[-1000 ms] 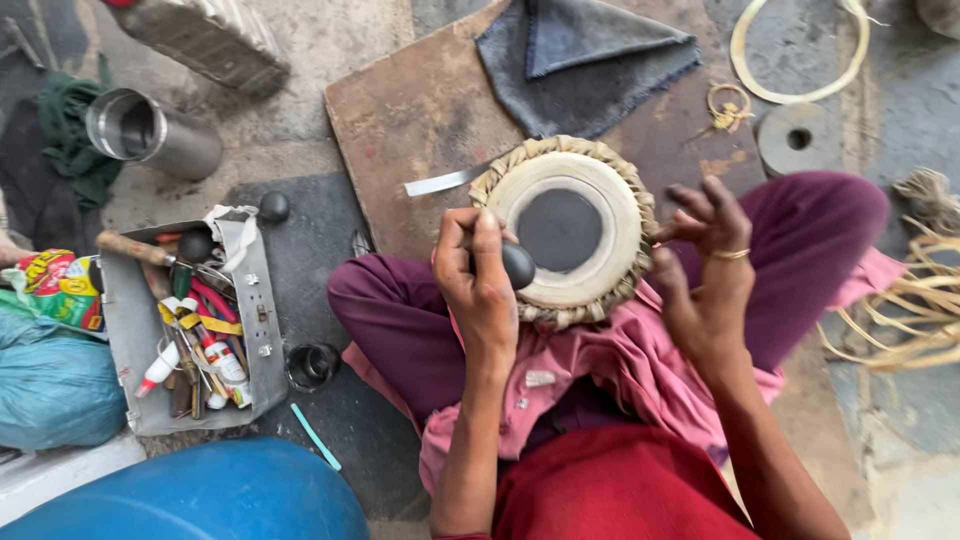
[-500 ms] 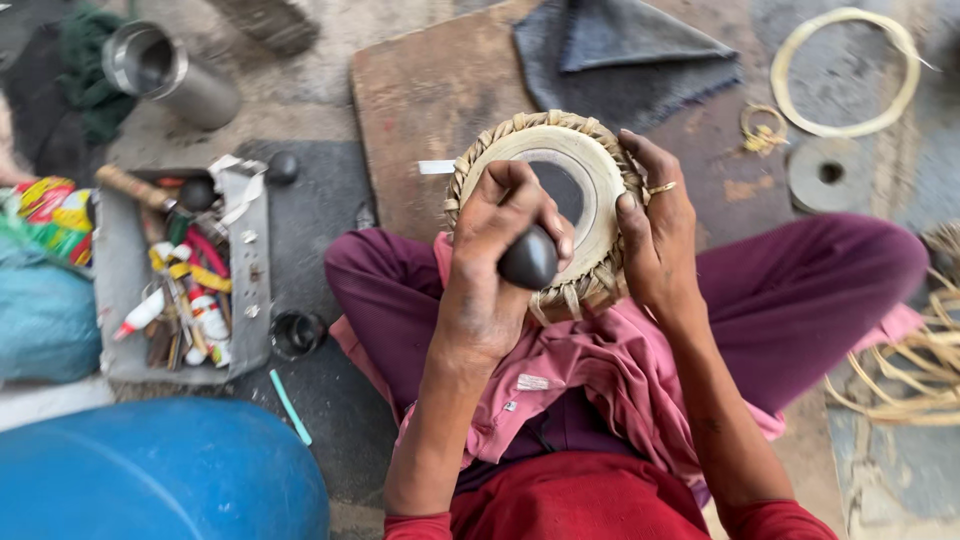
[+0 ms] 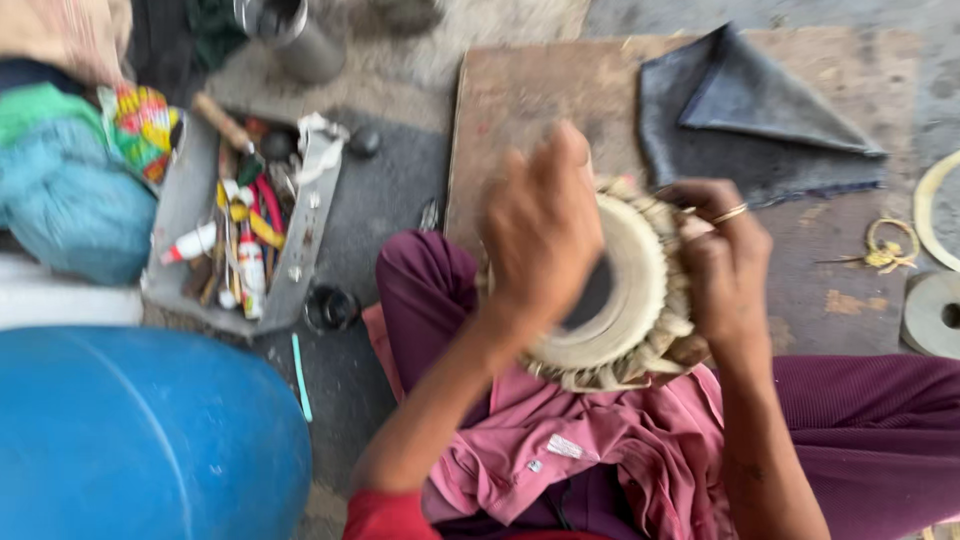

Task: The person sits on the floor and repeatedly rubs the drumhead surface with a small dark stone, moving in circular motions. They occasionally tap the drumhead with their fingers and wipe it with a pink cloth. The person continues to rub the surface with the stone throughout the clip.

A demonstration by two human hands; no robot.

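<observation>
A small round drum with a pale skin and a woven strap rim rests tilted on my lap, over a pink cloth. My left hand, blurred, is closed above the drum's skin; a dark round stone shows just under its palm, mostly hidden. My right hand, with a ring on one finger, grips the drum's right rim with its fingers curled over the straps.
A metal tray of tools and tubes lies at the left, next to a teal bag. A blue barrel fills the lower left. Ahead lie a wooden board, a grey cloth and a metal disc.
My right hand went from open beside the drum to gripping its rim. My left hand with the stone moved over the skin. The view swung closer and to the left.
</observation>
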